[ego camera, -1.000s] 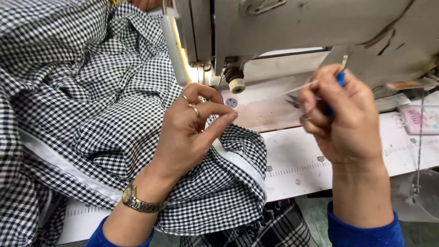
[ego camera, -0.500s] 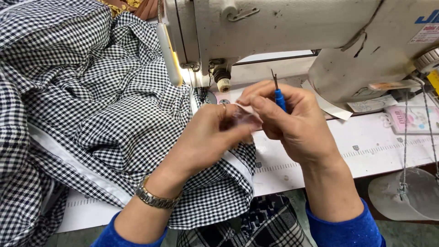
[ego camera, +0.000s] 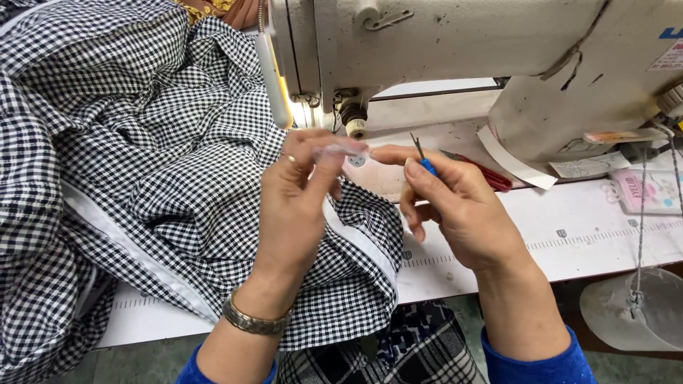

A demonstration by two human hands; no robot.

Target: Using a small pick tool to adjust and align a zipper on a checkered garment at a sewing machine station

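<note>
Left hand (ego camera: 295, 192) raised over the checked cloth (ego camera: 142, 163), fingers pinched on a small clear piece (ego camera: 341, 149), possibly a button. Right hand (ego camera: 462, 210) fingers clamped on a blue-handled seam ripper (ego camera: 425, 162), tip up beside the piece. Cloth heaped on the counter (ego camera: 569, 242) by the sewing machine (ego camera: 455, 43); nothing under the needle yet, stitching appears undone.
</note>
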